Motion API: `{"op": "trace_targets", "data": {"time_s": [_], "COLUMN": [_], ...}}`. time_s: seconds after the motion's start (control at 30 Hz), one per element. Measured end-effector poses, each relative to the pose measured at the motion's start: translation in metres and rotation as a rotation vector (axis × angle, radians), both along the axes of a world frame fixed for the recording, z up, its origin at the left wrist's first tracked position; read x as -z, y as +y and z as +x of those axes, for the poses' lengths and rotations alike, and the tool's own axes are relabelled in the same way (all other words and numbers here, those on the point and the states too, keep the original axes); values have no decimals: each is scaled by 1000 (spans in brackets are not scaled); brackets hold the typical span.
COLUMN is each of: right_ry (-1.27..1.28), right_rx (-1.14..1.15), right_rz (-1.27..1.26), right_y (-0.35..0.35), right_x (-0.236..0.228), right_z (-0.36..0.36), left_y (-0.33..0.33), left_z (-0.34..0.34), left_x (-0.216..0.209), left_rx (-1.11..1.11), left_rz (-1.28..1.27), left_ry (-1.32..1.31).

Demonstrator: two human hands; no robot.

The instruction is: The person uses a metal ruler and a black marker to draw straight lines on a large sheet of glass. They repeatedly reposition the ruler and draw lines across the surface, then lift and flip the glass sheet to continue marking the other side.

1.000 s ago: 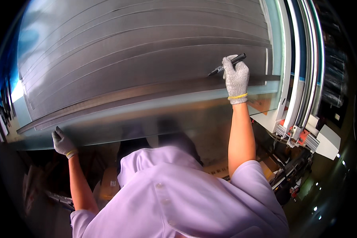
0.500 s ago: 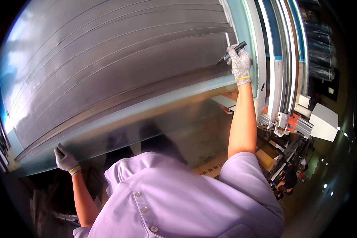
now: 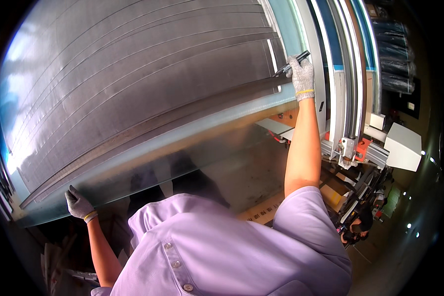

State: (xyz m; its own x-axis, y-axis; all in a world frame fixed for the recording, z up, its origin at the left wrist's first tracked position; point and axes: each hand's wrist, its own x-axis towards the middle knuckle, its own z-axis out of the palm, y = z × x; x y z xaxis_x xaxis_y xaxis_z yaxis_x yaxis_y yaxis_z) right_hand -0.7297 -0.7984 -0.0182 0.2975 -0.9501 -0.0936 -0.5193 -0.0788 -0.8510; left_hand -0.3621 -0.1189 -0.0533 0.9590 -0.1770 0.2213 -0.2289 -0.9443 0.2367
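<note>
My right hand (image 3: pixel 302 76), in a grey knit glove with a yellow cuff band, is closed around a black marker (image 3: pixel 301 57). The marker's tip points left, over the right border of a large dark grey sheet (image 3: pixel 172 69) with long lines across it. A short white strip (image 3: pixel 273 55) lies close to the tip. Under the dark sheet, a clear greenish pane (image 3: pixel 207 123) reaches out toward me. At its near left edge my gloved left hand (image 3: pixel 80 204) pinches the rim, thumb on top; its other fingers are mostly hidden.
Along the right stands a machine frame with metal rails (image 3: pixel 348 74), a red-and-silver carriage (image 3: pixel 355 149) and a white housing (image 3: pixel 403 149). A cardboard piece (image 3: pixel 261 209) lies below the pane. Another person (image 3: pixel 361 224) is far off at lower right. Black wrapped rolls (image 3: pixel 395 54) are stacked upper right.
My right hand with the marker has shifted slightly right relative to the dark sheet, baring more of the sheet's right border. The left hand stays at the pane's edge. The whole view has shifted slightly.
</note>
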Motion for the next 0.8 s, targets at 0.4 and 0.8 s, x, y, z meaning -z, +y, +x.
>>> {"op": "trace_targets", "data": {"time_s": [0.4,0.8], "right_ry": [-24,-821], "right_rx": [133,-114], "right_rz": [-41,348], "right_y": [1,138], "right_x": [-2,-4], "right_z": [-6,80], "left_y": [-10,-10], "left_z": [-4,2], "left_x": [-5,-33], "left_rx": [29,382], "left_rz": [-63,5], "left_ry": [-23,-70]}}
